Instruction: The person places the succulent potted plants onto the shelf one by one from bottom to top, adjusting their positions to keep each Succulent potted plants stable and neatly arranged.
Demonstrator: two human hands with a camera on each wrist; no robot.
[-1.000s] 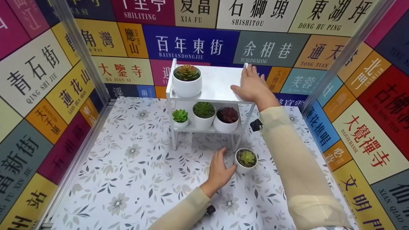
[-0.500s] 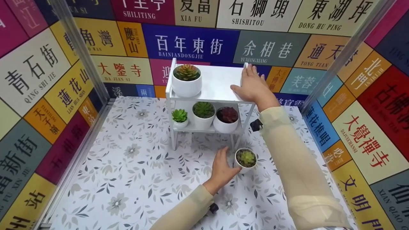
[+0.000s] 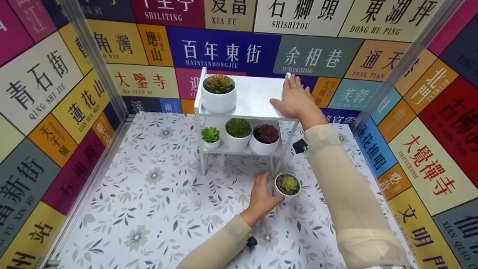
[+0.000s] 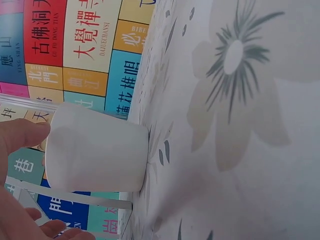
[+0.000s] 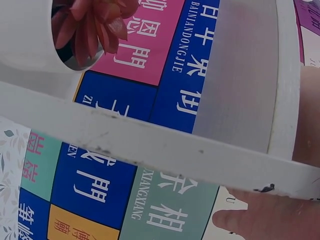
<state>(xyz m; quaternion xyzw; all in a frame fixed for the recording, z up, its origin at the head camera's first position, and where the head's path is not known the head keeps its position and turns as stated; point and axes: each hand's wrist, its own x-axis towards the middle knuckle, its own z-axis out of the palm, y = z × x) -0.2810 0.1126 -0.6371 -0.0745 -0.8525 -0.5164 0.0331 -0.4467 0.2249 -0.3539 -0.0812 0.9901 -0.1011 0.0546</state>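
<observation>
In the head view my left hand (image 3: 260,200) is beside a small white pot (image 3: 280,197) with a pale green succulent (image 3: 289,183), standing on the table. The thumb (image 4: 30,132) is at the pot's rim in the left wrist view, while the other fingers are spread and apart from it. My right hand (image 3: 298,102) holds the right end of a white two-tier plant shelf (image 3: 257,91). Its thumb lies on the top board, and a finger (image 5: 240,217) hangs down outside the leg in the right wrist view.
An orange-tipped succulent in a white pot (image 3: 219,100) occupies the top tier's left end. Below it stand a small green succulent (image 3: 211,135), a darker green one (image 3: 238,128) and a dark red one (image 3: 266,133), all potted. Sign-printed walls (image 3: 231,48) surround the floral-covered table (image 3: 123,209).
My left hand has moved slightly right, bringing the thumb in front of the small pot. The right hand and the shelf stay where they were.
</observation>
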